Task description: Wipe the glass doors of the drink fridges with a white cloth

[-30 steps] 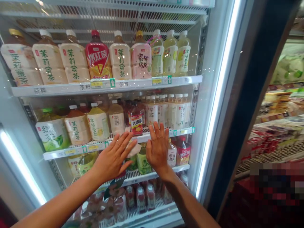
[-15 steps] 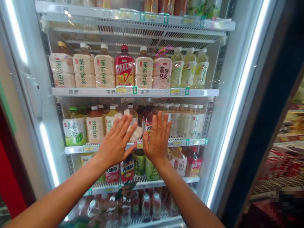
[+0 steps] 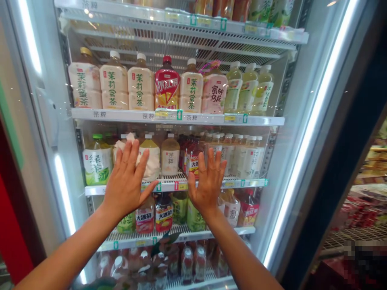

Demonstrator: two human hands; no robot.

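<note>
My left hand [image 3: 125,183] lies flat with fingers spread, pressing a crumpled white cloth [image 3: 152,166] against the glass door [image 3: 121,38] of a drinks fridge. Parts of the cloth stick out above the fingers and to the right of them. Further right, my right hand [image 3: 208,183] is open, its palm toward the glass and its fingers apart, holding nothing. Whether that palm touches the glass I cannot tell. Behind the hands, seen through the glass, stand a green tea bottle [image 3: 97,161], a pale tea bottle [image 3: 170,157] and dark red bottles [image 3: 193,159].
White wire shelves [image 3: 178,117] carry several rows of bottled tea. Bright light strips [image 3: 65,197] run down both sides of the fridge. A dark door frame [image 3: 329,133] stands at the right, with store shelves [image 3: 356,205] of packaged goods beyond it.
My left hand has slid left across the glass with the cloth, away from my right hand. My right hand has stayed nearly in place, and the view has shifted slightly.
</note>
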